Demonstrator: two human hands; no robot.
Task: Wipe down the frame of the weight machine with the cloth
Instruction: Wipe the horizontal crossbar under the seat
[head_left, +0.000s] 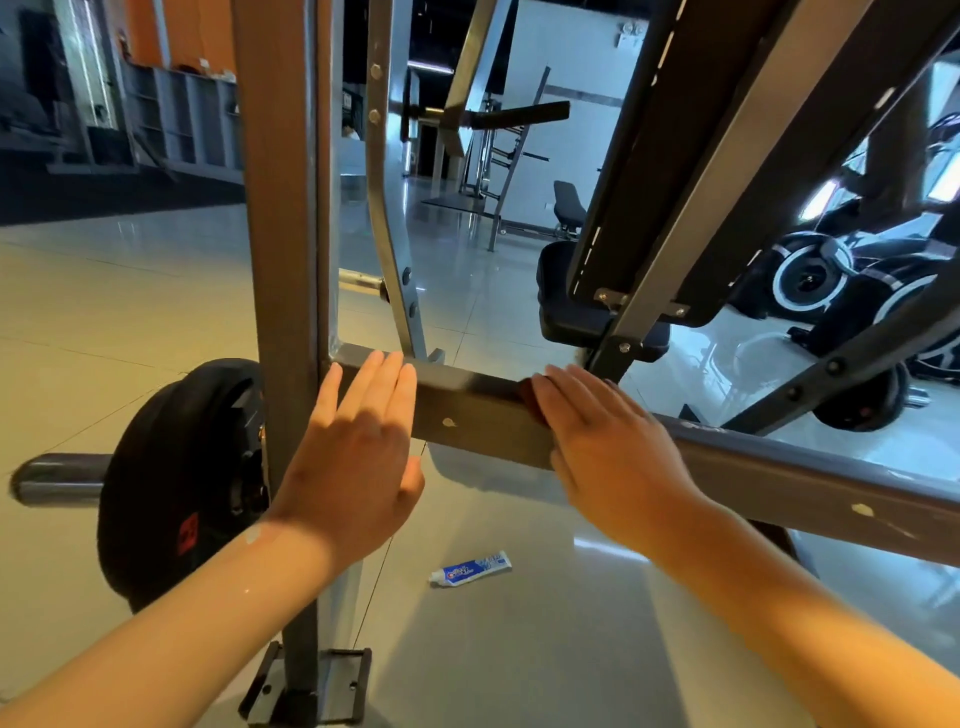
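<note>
We laid both hands flat, fingers straight, on the crossbar (478, 415), which ran from centre down toward the right edge: left hand (358, 447) beside the upright (283, 260), right hand (613, 447) pressing the cloth (531, 401) at centre.

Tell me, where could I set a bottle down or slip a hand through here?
The tiled floor left of the weight plate is bare, as is the floor around the toothpaste tube under the crossbar. A hand could pass above the crossbar, between the curved bar and the seat. Right of the seat, slanted struts crowd together.
</note>
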